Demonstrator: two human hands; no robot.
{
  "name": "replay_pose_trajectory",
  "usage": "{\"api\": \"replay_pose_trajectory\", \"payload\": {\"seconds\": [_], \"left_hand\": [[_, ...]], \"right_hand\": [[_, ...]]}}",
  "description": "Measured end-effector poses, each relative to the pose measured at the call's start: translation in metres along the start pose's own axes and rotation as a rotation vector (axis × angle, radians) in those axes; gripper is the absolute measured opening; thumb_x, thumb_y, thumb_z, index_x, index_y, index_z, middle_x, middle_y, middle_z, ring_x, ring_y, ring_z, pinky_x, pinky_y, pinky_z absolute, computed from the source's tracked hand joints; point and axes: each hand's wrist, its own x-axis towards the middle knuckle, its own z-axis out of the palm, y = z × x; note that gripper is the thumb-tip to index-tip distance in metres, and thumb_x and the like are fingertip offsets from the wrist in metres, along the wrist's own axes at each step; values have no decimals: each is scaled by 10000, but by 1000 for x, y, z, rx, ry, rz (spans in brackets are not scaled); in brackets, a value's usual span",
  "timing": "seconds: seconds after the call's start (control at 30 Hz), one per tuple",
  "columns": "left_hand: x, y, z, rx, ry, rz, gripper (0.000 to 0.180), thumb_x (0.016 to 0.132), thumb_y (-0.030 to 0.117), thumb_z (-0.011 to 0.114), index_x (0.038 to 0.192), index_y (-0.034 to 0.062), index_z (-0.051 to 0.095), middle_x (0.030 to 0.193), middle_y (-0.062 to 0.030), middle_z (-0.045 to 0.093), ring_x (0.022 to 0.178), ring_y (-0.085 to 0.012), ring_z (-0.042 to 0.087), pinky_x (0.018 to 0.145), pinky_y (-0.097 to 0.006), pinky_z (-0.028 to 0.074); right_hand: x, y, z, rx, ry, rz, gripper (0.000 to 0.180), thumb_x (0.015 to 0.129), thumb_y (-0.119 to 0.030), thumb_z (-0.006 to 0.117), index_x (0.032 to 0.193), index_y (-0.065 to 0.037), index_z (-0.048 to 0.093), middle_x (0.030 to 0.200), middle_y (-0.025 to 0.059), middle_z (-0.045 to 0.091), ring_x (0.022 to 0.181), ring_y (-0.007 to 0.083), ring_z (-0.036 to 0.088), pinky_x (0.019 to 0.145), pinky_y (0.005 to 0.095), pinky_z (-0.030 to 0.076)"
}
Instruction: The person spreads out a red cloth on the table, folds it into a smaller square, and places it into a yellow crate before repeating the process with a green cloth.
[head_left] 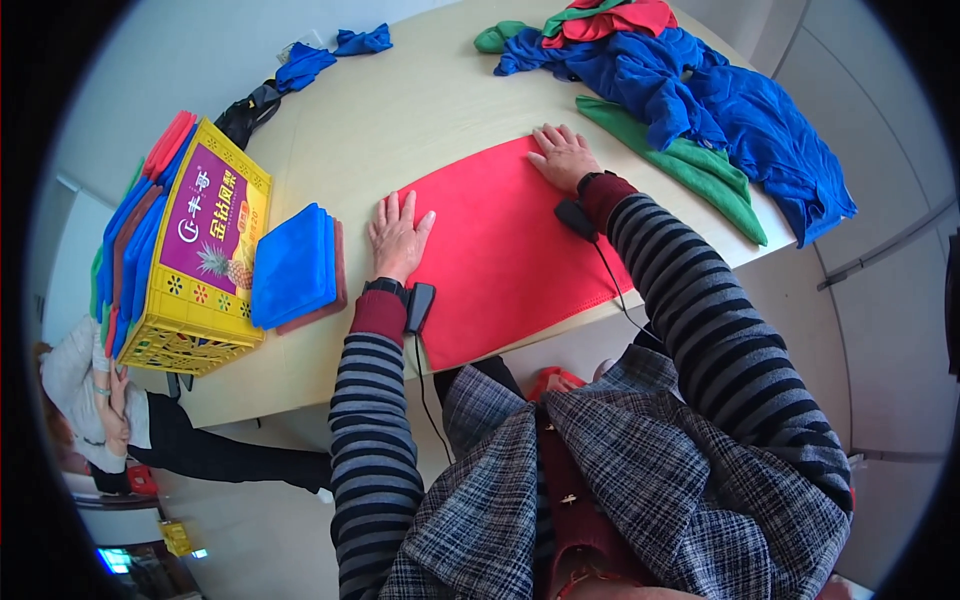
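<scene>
Resting left hand (398, 243) at nine o'clock and right hand (563, 160) at one o'clock on a flat red fabric sheet (500, 255), with fingers (409, 206) loose and outspread.

Another person (165, 432) shows at far left, with pale panels (890, 330) at right.

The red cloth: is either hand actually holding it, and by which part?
Nothing seems held: the left hand lies open at the far left corner of the red cloth, the right hand open at its far right corner.
</scene>
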Motion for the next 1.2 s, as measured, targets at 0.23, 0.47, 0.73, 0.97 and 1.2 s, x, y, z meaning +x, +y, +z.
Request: {"api": "replay_pose_trajectory", "payload": {"seconds": [0.23, 0.47, 0.73, 0.97, 1.2], "left_hand": [[-14, -7, -9, -14, -49, -74, 700, 1035, 566, 409, 1603, 173, 301, 1682, -139, 201, 1562, -334, 133, 1233, -580, 108], [-78, 12, -49, 188, 0, 64, 688, 1040, 537, 418, 1596, 145, 314, 1669, -150, 238, 1550, -337, 184, 1236, -567, 127], [-163, 87, -15, -49, -3, 315, 657, 1034, 511, 455, 1560, 123, 385, 1645, -163, 295, 1537, -341, 220, 1238, -552, 141], [-183, 58, -14, -42, 61, 264, 683, 1019, 526, 486, 1558, 119, 389, 1645, -147, 302, 1530, -332, 239, 1238, -528, 166], [-205, 41, -25, 1, 92, 346, 675, 997, 431, 564, 1572, 139, 364, 1651, -109, 292, 1530, -312, 244, 1235, -523, 183]], "right_hand": [[-50, 27, -12, -21, -108, 68, 672, 1056, -524, 337, 1590, -118, 292, 1662, 113, 261, 1538, 352, 214, 1228, 537, 219], [-117, 41, -18, -95, 47, 32, 681, 1036, -520, 401, 1576, -115, 313, 1633, 135, 306, 1510, 378, 266, 1199, 587, 237], [-203, -104, 2, 48, 74, -324, 669, 1026, -511, 463, 1571, -137, 363, 1625, 119, 344, 1531, 338, 247, 1234, 542, 202], [-213, -38, -9, -36, 92, -184, 639, 1042, -503, 433, 1567, -143, 377, 1620, 116, 355, 1522, 329, 265, 1248, 484, 189], [-224, 20, -17, -68, 102, -153, 663, 1040, -542, 409, 1567, -143, 374, 1623, 108, 348, 1515, 335, 276, 1242, 485, 204]]}}
